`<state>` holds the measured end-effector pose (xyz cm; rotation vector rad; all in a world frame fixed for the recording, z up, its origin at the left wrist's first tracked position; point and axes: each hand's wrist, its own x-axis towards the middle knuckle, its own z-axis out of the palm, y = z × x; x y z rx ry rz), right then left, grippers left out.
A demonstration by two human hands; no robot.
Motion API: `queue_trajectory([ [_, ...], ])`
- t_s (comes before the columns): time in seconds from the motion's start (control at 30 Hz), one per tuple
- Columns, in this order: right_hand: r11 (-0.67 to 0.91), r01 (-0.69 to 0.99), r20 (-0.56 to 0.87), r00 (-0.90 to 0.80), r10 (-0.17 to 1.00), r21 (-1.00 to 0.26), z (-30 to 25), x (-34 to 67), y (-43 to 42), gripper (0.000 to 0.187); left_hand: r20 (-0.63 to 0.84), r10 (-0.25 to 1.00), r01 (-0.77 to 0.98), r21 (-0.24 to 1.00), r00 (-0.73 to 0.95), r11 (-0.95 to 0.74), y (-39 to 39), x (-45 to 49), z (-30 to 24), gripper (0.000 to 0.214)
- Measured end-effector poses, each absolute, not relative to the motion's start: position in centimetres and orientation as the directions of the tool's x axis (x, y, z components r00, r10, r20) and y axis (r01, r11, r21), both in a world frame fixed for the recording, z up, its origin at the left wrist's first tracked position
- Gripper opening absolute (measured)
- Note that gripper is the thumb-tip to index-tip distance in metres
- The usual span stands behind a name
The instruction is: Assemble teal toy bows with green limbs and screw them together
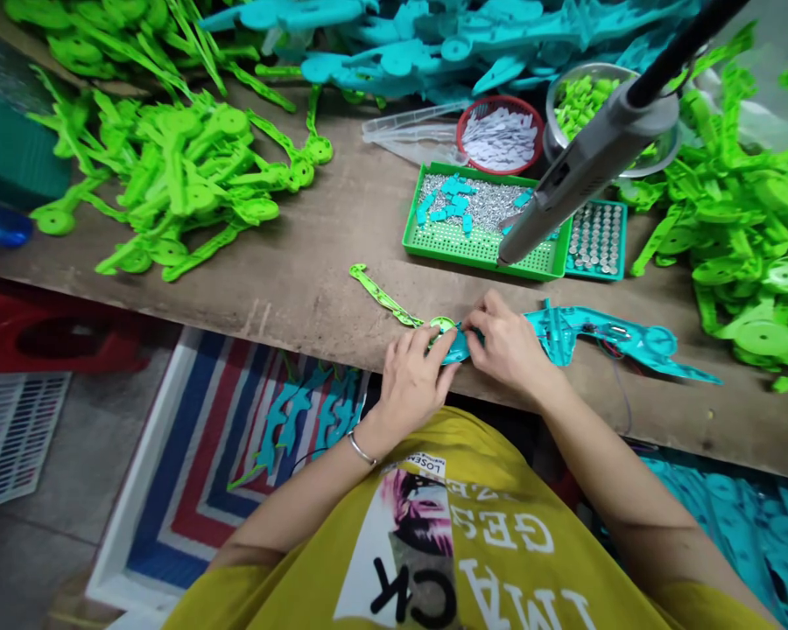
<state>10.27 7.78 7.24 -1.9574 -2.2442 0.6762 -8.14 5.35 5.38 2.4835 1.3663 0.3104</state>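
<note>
Brown worktop (315,210) was crowded at its far side. A heap of green parts (190,166) lay to the left, turquoise parts (426,44) piled along the back. Red basket (499,168) held white pieces (501,136); beside it stood a metal bowl (554,122) of small green pieces (581,98). Nearer, a green tray (486,264) carried silvery bits (492,203) and several turquoise bits (456,203). A grey, rod-like tool (565,179) slanted above that tray. Round metal pieces (597,234) sat in rows just beside it. Off the table's left: red plastic object (105,337), white slatted crate (13,429), striped sheet (193,490) lining a white-walled box (119,499).
</note>
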Motion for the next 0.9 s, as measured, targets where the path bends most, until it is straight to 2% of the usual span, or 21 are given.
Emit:
queue_trajectory([
  [0.17,0.105,0.915,-0.298,-0.234,0.925,-0.39,8.2,11.1,8.1,0.035,-0.003,0.846,0.826,0.218,0.534,-0.52,5.9,-7.2,6.4,0.047],
  [0.3,0.103,0.878,-0.328,-0.281,0.902,-0.468,8.0,11.9,8.7,0.037,-0.014,0.822,0.816,0.132,0.57,-0.563,6.2,-6.9,6.5,0.048],
  [0.5,0.143,0.809,-0.274,-0.351,0.896,-0.57,7.1,12.6,9.0,0.033,-0.049,0.8,0.799,0.105,0.598,-0.591,6.2,-6.8,6.7,0.052],
  [0.7,0.1,0.75,-0.207,-0.305,0.93,-0.654,6.8,13.3,9.1,0.022,-0.071,0.799,0.802,0.057,0.597,-0.594,5.7,-6.3,6.7,0.052],
  [0.9,0.201,0.751,-0.121,-0.349,0.929,-0.629,6.4,13.7,8.7,0.023,-0.061,0.803,0.805,0.077,0.593,-0.589,5.7,-6.3,6.4,0.051],
])
